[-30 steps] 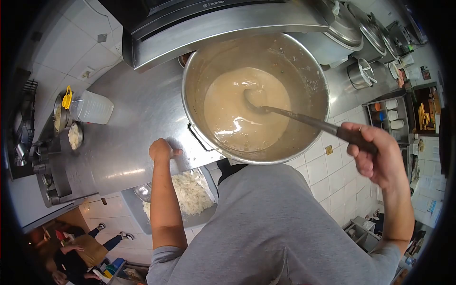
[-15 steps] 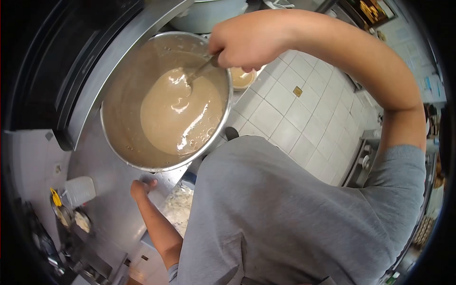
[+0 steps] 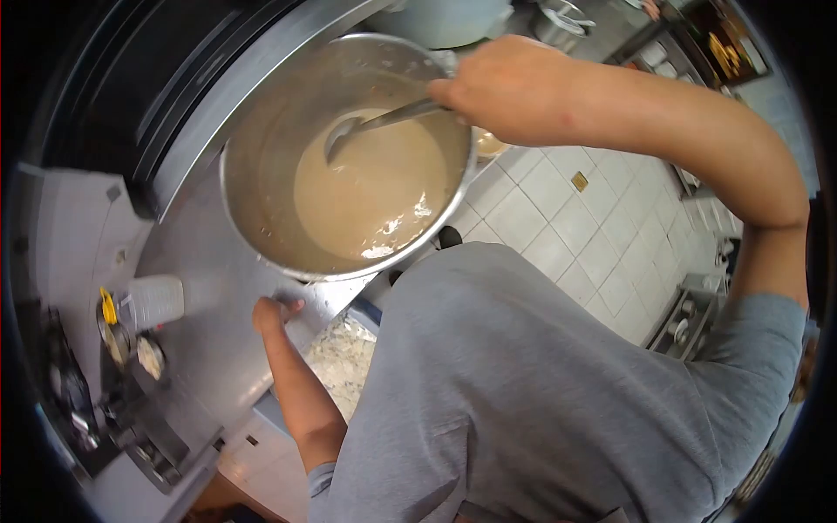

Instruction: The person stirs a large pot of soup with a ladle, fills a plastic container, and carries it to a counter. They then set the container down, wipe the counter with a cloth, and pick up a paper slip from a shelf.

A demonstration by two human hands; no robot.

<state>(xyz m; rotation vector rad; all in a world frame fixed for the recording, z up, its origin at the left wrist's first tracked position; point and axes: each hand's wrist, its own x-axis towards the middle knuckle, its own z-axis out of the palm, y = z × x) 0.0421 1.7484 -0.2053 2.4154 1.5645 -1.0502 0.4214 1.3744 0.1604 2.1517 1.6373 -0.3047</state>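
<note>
My right hand (image 3: 501,91) is closed around the handle of a metal ladle (image 3: 384,119). The ladle slants into a large steel pot (image 3: 261,200), its bowl at the surface of a smooth beige liquid (image 3: 375,192). Bright reflections and small bubbles show on that liquid near the pot's front wall. Below the near rim, my left hand (image 3: 275,314) rests at the steel counter (image 3: 205,253), thumb apart from the other fingers, with nothing seen in it. The pot's wall and the hand itself hide part of its fingers.
A container of pale, lumpy mixture (image 3: 340,359) stands beside the counter edge, close to my body. A translucent jug (image 3: 157,302) is at the left. Behind the pot sits a large pale tub (image 3: 445,22). A smaller vessel of beige liquid (image 3: 488,144) is partly behind my right wrist.
The ladle has come up, so its bowl now shows at the liquid's surface, and my right hand is farther right. My left hand stays by the counter. The whole view has shifted.
</note>
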